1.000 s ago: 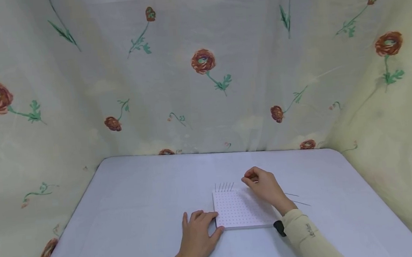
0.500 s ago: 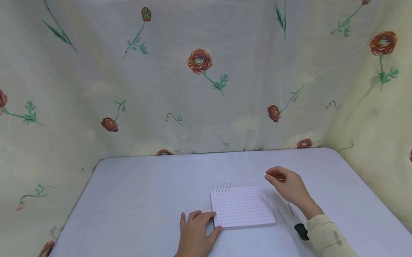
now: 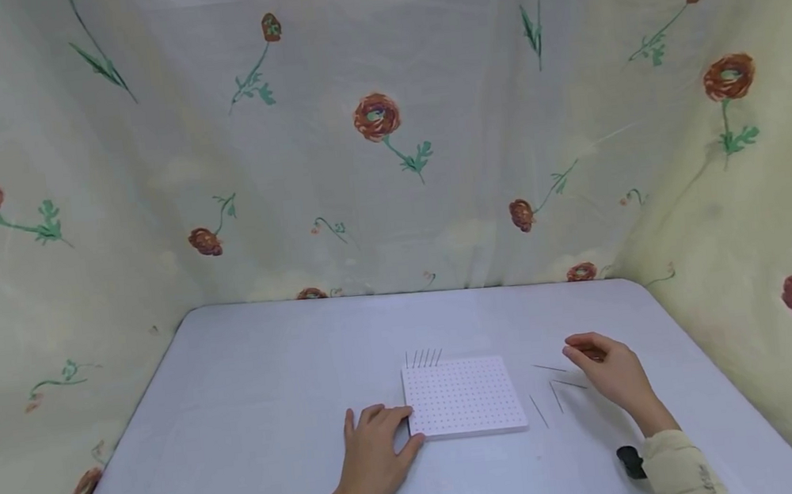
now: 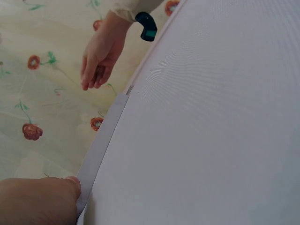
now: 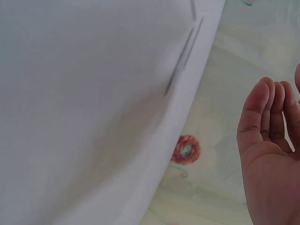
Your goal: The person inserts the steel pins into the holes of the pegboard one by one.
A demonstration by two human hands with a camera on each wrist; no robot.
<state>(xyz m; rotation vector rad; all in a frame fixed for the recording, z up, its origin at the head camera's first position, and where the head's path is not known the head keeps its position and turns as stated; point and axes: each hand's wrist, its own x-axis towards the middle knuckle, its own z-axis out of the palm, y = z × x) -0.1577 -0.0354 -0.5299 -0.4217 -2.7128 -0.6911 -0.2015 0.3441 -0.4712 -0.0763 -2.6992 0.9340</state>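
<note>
White, flat, square-cornered board with rows of tiny dots (image 3: pixel 465 411) sits on the white table (image 3: pixel 295 384), just one board. About six thin, dark, straight sticks (image 3: pixel 428 358) are already up at its back left edge. Four loose dark sticks (image 3: pixel 549 367) are left, lying right of it. Two hands: the left hand (image 3: pixel 381 451) touches its left edge with relaxed fingers; the right hand (image 3: pixel 612 373), well right of it, has softly bent fingers and seems to hold nothing
</note>
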